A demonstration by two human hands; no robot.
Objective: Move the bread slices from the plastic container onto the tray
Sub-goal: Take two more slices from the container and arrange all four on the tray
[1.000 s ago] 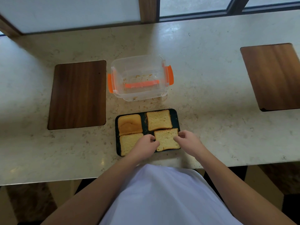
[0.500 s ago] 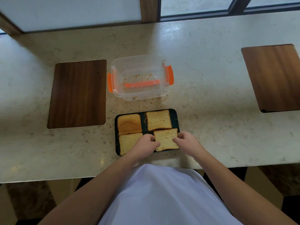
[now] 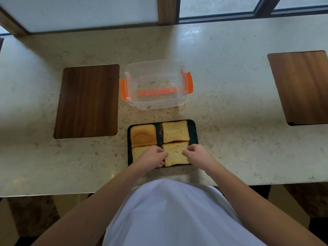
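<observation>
A dark tray (image 3: 193, 132) lies near the counter's front edge with several bread slices on it. The front-right slice (image 3: 174, 152) sits between my hands. My left hand (image 3: 153, 158) pinches its left edge and covers part of the front-left slice (image 3: 137, 152). My right hand (image 3: 197, 154) pinches its right edge. A crust-side slice (image 3: 143, 135) and a pale slice (image 3: 175, 131) fill the back row. Behind the tray stands the clear plastic container (image 3: 156, 84) with orange clips, holding only crumbs.
A dark wooden board (image 3: 87, 101) is set in the counter to the left and another wooden board (image 3: 301, 86) to the right. Crumbs lie between container and tray. A window frame runs along the back edge.
Both hands have stayed on the front-right slice, which has barely shifted on the tray. The view has tilted slightly.
</observation>
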